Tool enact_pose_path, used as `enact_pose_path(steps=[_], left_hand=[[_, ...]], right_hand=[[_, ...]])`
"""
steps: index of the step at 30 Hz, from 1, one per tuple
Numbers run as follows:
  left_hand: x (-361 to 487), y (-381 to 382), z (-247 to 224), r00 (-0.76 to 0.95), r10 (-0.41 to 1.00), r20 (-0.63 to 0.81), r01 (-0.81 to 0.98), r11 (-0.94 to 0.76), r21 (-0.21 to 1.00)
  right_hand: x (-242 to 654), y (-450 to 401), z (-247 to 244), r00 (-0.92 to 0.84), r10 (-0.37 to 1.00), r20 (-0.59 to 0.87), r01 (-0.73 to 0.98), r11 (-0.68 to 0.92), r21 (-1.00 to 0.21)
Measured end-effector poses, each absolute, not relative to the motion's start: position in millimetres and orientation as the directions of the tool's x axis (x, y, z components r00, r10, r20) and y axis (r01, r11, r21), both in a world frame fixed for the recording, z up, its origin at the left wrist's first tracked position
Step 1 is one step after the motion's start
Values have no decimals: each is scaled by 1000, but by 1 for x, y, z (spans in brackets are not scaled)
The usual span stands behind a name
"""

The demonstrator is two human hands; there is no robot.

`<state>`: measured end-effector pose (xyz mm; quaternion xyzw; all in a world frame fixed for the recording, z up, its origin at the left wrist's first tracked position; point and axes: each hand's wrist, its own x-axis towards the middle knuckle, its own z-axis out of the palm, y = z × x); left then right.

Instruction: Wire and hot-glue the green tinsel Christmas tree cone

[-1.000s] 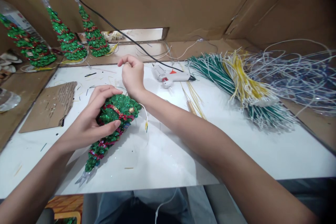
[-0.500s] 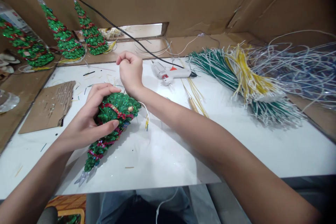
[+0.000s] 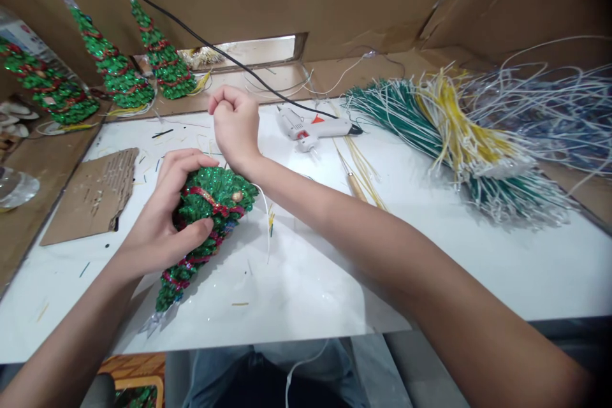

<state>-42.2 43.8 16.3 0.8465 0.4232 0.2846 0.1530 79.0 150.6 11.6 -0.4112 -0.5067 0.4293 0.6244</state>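
Note:
A small green glitter Christmas tree (image 3: 220,188) with red garland lies tilted, its base away from me and its clear star tip (image 3: 155,322) toward me. My left hand (image 3: 174,210) is wrapped around it, thumb on the near side and fingers over the far side. My right hand (image 3: 235,124) is curled closed at the tree's base; whatever it may grip there is hidden. From the base a white wire (image 3: 266,217) loops out and hangs down. Beside the wire are short yellow and green strands (image 3: 271,220).
A white glue gun (image 3: 310,131) lies behind my right forearm, near a wooden-handled awl (image 3: 355,187) and yellow wires (image 3: 370,178). Bundled green wires (image 3: 392,111) and yellow wires (image 3: 459,127) lie right. Several finished trees (image 3: 115,73) stand back left, near a cardboard piece (image 3: 93,194).
The white wire at the base has shifted, its end now hanging lower and apart from the yellow strands. Both hands keep nearly the same place on the tree.

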Motion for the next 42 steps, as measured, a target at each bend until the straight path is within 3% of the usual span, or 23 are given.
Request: enact_pose_path(steps=[10, 20, 34, 42], left_hand=[[-38, 43, 16, 430, 830, 355, 637, -558, 532], [-36, 43, 17, 443, 804, 397, 548, -593, 590], [-37, 43, 16, 456, 794, 401, 588, -608, 534], [-34, 39, 16, 446, 794, 414, 597, -608, 523]], right_hand=[[80, 151, 13, 127, 962, 244, -113, 258, -960], [78, 155, 10, 181, 935, 305, -66, 321, -945], [79, 157, 11, 184, 944, 274, -79, 292, -953], [78, 165, 9, -6, 983, 185, -210, 180, -961]])
